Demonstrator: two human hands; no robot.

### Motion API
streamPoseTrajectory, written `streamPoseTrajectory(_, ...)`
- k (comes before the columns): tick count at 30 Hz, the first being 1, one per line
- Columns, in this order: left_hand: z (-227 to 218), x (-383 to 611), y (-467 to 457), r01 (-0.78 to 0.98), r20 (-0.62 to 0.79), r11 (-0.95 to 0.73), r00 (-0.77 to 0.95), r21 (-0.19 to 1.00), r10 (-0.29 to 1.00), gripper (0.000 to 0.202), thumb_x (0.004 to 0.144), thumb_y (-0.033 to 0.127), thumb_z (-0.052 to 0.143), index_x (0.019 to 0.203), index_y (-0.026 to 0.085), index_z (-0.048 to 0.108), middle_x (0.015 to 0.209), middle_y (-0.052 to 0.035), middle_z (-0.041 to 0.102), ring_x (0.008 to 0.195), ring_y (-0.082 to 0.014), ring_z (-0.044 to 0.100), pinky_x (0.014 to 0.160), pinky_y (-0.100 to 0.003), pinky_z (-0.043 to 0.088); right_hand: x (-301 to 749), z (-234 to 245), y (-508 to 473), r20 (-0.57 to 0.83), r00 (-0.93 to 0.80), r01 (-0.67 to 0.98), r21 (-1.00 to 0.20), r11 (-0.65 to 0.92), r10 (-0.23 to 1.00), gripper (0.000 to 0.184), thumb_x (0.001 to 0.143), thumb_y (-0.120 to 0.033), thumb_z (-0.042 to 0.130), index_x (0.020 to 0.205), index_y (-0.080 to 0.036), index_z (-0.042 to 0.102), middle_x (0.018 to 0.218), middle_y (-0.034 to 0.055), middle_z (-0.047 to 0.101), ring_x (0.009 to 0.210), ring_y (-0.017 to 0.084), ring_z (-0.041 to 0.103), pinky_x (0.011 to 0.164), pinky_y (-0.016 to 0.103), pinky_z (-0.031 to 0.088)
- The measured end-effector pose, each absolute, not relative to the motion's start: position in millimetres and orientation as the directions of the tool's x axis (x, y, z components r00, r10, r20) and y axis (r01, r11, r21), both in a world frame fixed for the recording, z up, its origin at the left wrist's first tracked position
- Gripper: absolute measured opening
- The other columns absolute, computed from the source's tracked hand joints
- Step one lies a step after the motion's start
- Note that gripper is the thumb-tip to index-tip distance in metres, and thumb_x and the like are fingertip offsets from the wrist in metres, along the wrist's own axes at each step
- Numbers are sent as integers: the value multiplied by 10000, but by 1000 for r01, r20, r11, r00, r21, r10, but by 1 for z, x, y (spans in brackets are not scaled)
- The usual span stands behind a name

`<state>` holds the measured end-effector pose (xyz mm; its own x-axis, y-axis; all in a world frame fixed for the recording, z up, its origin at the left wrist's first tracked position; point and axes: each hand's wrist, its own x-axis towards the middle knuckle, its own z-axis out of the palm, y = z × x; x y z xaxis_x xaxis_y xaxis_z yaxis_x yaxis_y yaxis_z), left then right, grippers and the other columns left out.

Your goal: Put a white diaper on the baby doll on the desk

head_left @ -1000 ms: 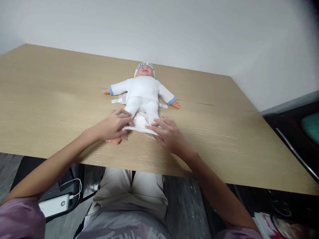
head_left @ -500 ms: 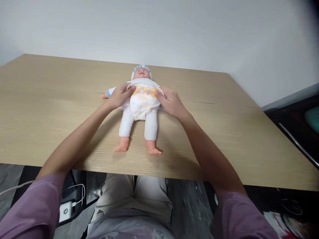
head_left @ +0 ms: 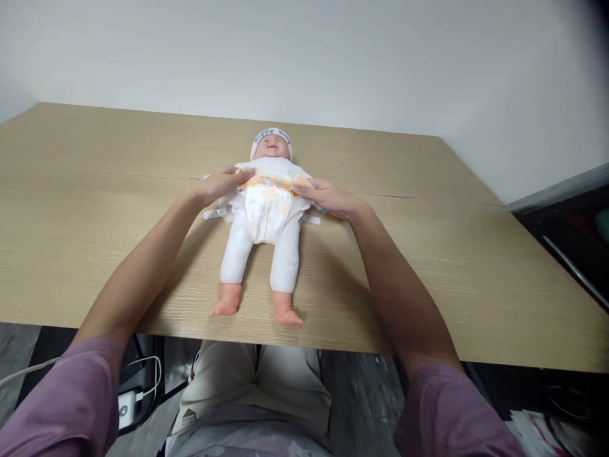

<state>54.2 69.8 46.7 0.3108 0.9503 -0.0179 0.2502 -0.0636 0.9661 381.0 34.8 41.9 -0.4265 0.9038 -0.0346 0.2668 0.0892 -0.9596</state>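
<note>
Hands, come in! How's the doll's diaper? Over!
Left hand, right hand: both on diaper, near its top. Diaper over front of doll; tabs stick out both sides. Hands partly hide its upper sides.

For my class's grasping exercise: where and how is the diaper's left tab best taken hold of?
Probably pinch the left tab by its outer end, coming from the person's left: this narrow white strip juts sideways past the diaper's main body, with that end uncovered.
</note>
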Motion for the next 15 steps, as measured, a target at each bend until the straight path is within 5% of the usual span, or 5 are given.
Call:
streamPoseTrajectory(5,49,51,68,270,-85,-51,468,962,880,693,920,865,806,936,172,808,1007,-143,827,862,-264,730,789,-384,531,402,43,37,159,-276,523,-802,287,948,559,973,-647,829,1344,-235,759,1108,87,831,993,283,760,990,500,675)
streamPoseTrajectory(9,47,49,70,265,-100,-27,452,964,886,718,866,892,840,914,176,814,1001,-147,833,834,-266,741,778,-393,547,386,47,33,465,-160,641,-622,450,871,454,1100,-569,662,1373,-215,744,1312,171,784,1195,339,741,1116,571,642)
streamPoseTrajectory(12,47,48,70,268,-104,-22,446,963,889,714,864,886,847,920,176,817,984,-148,835,819,-272,745,792,-407,560,361,47,19,576,-301,551,-546,632,760,508,1194,-612,493,1542,-289,676,1591,137,707,1503,328,629,1347,589,503)
streamPoseTrajectory(15,46,48,71,245,-117,2,457,970,882,695,856,866,870,920,176,819,968,-147,837,801,-271,747,793,-412,570,342,35,10,511,-490,440,-553,707,706,641,1215,-671,406,1732,-311,527,1809,79,555,1711,286,460,1476,572,330)
